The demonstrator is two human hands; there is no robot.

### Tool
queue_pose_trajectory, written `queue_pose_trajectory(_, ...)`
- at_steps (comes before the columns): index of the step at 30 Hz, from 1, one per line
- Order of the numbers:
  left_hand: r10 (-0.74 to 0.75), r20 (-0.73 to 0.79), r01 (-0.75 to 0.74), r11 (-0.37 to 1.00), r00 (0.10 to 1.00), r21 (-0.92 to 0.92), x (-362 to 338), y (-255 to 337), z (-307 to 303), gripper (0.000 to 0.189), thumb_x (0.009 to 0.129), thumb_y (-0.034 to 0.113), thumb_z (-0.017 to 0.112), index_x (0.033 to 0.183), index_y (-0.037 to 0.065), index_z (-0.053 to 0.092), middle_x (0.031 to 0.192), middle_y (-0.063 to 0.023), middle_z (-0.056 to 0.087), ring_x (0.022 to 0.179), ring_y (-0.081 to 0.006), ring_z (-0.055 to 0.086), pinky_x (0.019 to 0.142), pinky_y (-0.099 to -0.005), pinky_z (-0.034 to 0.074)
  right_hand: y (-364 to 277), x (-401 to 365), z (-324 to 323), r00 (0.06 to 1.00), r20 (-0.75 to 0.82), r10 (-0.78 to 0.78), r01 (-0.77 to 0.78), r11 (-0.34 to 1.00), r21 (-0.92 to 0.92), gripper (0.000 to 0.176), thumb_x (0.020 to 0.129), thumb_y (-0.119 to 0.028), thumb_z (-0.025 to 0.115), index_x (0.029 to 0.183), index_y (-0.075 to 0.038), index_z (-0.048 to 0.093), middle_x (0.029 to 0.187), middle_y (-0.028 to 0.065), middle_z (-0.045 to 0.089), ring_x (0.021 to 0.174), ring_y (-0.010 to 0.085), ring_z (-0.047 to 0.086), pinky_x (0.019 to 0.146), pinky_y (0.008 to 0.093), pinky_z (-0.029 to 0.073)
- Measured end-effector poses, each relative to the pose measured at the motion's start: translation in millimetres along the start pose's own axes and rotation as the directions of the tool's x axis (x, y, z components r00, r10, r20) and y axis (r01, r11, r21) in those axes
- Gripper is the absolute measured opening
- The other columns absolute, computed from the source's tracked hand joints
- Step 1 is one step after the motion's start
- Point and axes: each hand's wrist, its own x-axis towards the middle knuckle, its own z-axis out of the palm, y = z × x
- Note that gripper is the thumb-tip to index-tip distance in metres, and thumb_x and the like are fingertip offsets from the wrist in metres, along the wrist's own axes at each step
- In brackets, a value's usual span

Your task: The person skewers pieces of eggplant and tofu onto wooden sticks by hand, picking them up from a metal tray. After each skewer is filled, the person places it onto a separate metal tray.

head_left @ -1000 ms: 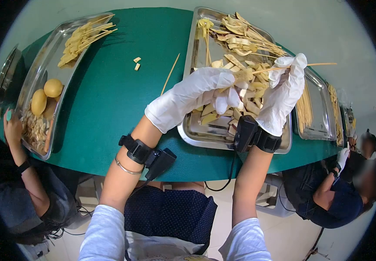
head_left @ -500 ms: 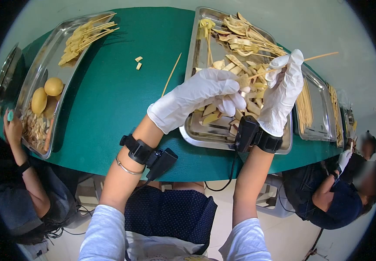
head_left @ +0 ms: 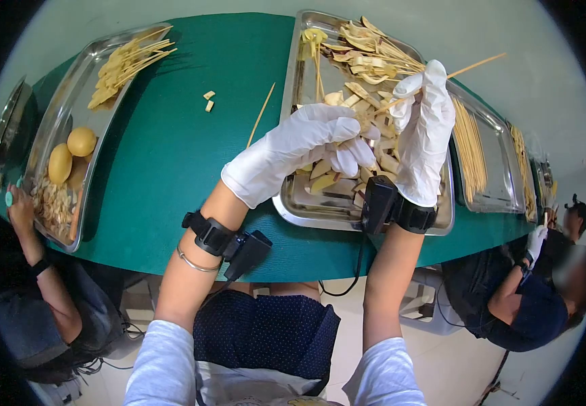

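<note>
My left hand, in a white glove, is closed around a small pale food piece, partly hidden by the fingers. My right hand, also gloved, pinches a wooden skewer. One end of the skewer meets the piece at my left fingertips, and the other sticks out to the upper right. Both hands are above a metal tray of cut pale pieces. Filled skewers lie at the tray's far end.
Another tray at left holds yellow-skinned potatoes, peelings and filled skewers. A lone skewer and small bits lie on the green table. Bare skewers fill a tray at right. Co-workers sit on both sides.
The trays appear slightly shifted left in view. Both hands, the piece and the skewer have moved a little left, with the skewer's outer end slightly higher. My grips look the same.
</note>
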Motion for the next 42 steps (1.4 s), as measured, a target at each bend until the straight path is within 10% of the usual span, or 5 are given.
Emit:
queue_pose_trajectory(22, -0.034, -0.043, 0.042, 0.979, 0.998, 0.200, 3, 0, 6, 0.050, 0.097, 0.039, 0.040, 0.106, -0.006, 0.058, 0.083, -0.0135, 0.067, 0.067, -0.0167, 0.062, 0.063, -0.0260, 0.049, 5, 7, -8, 0.949, -0.297, -0.107, 0.136, 0.987, 0.080, 0.041, 0.092, -0.041, 0.056, 0.071, -0.006, 0.059, 0.060, -0.0010, 0.052, 0.051, 0.0064, 0.042, 0.046, 0.0208, 0.028)
queue_pose_trajectory(42, -0.001, -0.162, 0.018, 0.995, 0.987, 0.100, -7, 5, 15, 0.037, 0.094, 0.032, 0.052, 0.096, -0.004, 0.062, 0.075, -0.0066, 0.064, 0.062, -0.0111, 0.058, 0.062, -0.0220, 0.048, 6, 4, -6, 0.997, -0.055, -0.045, 0.045, 0.999, -0.001, 0.040, 0.097, -0.038, 0.048, 0.075, -0.006, 0.059, 0.062, 0.0009, 0.055, 0.051, 0.0063, 0.044, 0.047, 0.0206, 0.030)
